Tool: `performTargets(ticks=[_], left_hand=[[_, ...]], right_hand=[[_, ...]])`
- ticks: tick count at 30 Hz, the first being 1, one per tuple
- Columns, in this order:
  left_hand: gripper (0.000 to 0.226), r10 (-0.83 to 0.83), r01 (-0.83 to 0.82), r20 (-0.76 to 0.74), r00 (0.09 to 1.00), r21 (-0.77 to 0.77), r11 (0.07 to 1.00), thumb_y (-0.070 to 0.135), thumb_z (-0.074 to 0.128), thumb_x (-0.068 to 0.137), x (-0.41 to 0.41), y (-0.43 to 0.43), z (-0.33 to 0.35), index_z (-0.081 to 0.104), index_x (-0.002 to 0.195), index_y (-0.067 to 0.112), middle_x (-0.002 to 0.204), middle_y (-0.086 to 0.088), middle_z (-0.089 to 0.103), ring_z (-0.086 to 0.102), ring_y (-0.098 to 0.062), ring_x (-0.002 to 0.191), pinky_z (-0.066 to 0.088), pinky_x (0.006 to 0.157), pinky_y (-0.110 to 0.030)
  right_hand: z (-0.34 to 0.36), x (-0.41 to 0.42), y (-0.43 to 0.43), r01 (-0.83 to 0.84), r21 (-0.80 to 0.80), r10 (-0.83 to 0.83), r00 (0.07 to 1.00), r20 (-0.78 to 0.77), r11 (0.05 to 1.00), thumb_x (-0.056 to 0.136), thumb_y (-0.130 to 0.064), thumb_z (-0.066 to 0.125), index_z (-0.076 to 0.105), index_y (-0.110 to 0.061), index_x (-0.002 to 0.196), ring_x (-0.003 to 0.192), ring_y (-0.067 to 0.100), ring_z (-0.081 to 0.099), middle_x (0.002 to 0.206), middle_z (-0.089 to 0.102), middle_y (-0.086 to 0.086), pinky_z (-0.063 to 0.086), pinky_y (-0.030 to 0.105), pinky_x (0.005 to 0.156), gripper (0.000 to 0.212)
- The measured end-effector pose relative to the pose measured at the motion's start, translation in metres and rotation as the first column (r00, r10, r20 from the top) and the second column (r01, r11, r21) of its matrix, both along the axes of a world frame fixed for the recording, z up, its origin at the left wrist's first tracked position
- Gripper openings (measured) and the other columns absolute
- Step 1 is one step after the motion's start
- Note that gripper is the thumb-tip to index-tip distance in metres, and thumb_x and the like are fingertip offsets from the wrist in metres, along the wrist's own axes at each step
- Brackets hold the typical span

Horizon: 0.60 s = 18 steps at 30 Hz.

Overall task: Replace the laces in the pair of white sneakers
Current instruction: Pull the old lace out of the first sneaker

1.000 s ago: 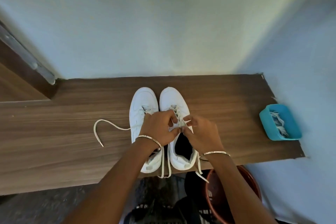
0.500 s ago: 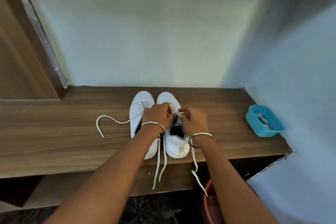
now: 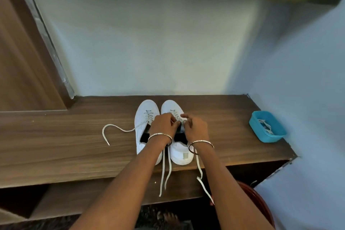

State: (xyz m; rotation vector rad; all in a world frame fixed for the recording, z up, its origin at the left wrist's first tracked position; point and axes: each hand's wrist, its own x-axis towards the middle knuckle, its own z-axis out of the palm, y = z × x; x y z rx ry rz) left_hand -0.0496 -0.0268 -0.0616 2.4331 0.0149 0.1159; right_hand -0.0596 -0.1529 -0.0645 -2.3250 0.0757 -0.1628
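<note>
1. Both hands are working close together over the eyelets of the right-hand sneaker [image 3: 182, 152]. The left hand [image 3: 163, 126] is curling its fingers down onto the lacing, and the right hand [image 3: 197, 129] is meeting it with thumb and forefinger drawn in. Each appears to be pinching the lace [image 3: 204, 188] at one crossing, though the exact contact is too small to confirm.
2. Nearest the camera, a reddish bucket [image 3: 261, 205] is standing on the floor below the bench, at the right.
3. Loose tails of that lace are hanging over the front edge of the wooden bench [image 3: 56, 145], two on the left of the heel and one on the right.
4. The two sneakers are sitting side by side on the bench, touching, toes pointing to the wall. Judgement: they are looking light with firm uppers, so they are likely sliding easily under a pull unless one hand is steadying the heel or collar.
5. Judgement on handling: the lace is flat, soft and limp, giving no push. It is best taken at the stiff tip for threading and just beside an eyelet for drawing slack.
6. The left-hand sneaker [image 3: 144, 110] is lying partly laced, with a second lace [image 3: 119, 127] trailing from it in a loop across the bench.
7. Well apart to the right, a blue tub [image 3: 268, 137] is holding spare laces [image 3: 266, 127].
8. Beyond, a pale wall [image 3: 149, 52] is closing off the bench.
</note>
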Motion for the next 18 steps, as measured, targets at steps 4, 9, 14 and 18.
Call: performTargets(ticks=[4,9,14,18], left_hand=[[0.015,0.065,-0.062,0.057,0.996,-0.049,0.997,0.034,0.071,0.089,0.003,-0.006,-0.005,0.071,0.090,0.019,0.089,0.000,0.072,0.066,-0.019,0.086,0.055,0.080,-0.037],[0.008,0.128,-0.112,0.135,0.982,-0.121,0.986,0.026,0.074,0.087,0.002,-0.011,-0.012,0.075,0.091,0.019,0.090,0.003,0.073,0.067,-0.015,0.083,0.054,0.077,-0.030],[0.004,0.168,-0.138,0.148,0.975,-0.194,0.971,0.016,0.073,0.087,0.008,-0.010,-0.017,0.076,0.090,0.015,0.090,0.001,0.074,0.068,-0.016,0.086,0.050,0.077,-0.025],[0.006,0.145,-0.119,0.129,0.981,-0.193,0.974,0.017,0.066,0.092,0.006,-0.011,-0.023,0.068,0.094,0.012,0.093,-0.002,0.072,0.065,-0.020,0.090,0.052,0.083,-0.039]], right_hand=[[0.000,0.007,-0.002,-0.007,-0.045,0.008,1.000,0.018,0.999,0.098,-0.014,0.056,0.073,-0.020,0.114,0.098,0.019,0.066,0.106,0.074,0.003,0.041,0.021,0.075,0.024],[-0.006,0.010,-0.003,-0.003,-0.087,0.009,0.998,0.060,0.996,0.097,-0.018,0.060,0.074,-0.022,0.106,0.084,0.013,0.062,0.099,0.074,-0.001,0.036,0.017,0.061,0.017],[-0.013,0.018,-0.003,0.015,-0.091,-0.008,0.997,0.073,0.996,0.094,-0.024,0.066,0.070,-0.025,0.094,0.076,0.014,0.061,0.086,0.072,-0.002,0.036,0.020,0.055,0.004],[-0.020,0.018,0.001,0.053,-0.121,-0.039,0.992,0.117,0.991,0.096,-0.021,0.063,0.066,-0.019,0.093,0.078,0.022,0.064,0.084,0.071,0.002,0.047,0.032,0.063,0.005]])
